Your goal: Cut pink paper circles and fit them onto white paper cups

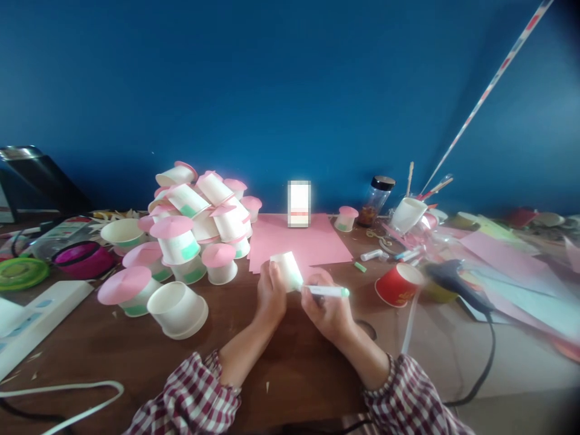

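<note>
My left hand (270, 290) is closed around a small white paper cup (285, 269) held tilted above the brown table. Pinched in my right hand (328, 305) is a white marker pen (330, 291) with a light green end. Its tip meets the cup's lower right side, where a pale green patch shows. A pink paper piece (319, 275) shows just behind my right fingers; whether it is joined to the cup I cannot tell. Pink paper sheets (301, 241) lie just beyond both hands.
Left stands a heap of white cups with pink paper tops (179, 238), several with green patches. Nearer are a plain white cup (176, 308) and a power strip (40, 326). On the right are a red cup (396, 284), a glue gun (460, 284) with its cord, and a bottle (376, 202).
</note>
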Tool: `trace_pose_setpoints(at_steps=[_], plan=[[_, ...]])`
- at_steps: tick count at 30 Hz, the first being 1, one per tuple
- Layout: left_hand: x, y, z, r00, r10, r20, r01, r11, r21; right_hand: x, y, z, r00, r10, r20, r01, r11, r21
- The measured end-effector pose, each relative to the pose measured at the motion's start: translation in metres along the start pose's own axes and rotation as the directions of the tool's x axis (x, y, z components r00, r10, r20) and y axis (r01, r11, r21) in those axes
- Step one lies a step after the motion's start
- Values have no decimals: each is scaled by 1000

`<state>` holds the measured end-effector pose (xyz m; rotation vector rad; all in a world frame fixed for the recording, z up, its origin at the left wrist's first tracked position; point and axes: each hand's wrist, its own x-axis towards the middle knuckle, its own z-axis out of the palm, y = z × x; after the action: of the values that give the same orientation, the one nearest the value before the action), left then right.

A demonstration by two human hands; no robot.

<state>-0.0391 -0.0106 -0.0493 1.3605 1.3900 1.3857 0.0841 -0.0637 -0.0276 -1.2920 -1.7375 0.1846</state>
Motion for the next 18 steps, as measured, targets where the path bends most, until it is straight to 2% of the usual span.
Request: trace_pose_setpoints(at_steps=[3,8,18], plan=[[0,3,-1,1000,-23,15,23,1000,2,1,0,-1,997,52,-51,-52,999,-10],[0,10,-2,993,-95,71,98,995,-33,1,0,-1,994,98,-56,-95,994,57],[0,12,-1,994,-97,58,97,995,-4,0,1,1,997,69,-18,-67,990,123]])
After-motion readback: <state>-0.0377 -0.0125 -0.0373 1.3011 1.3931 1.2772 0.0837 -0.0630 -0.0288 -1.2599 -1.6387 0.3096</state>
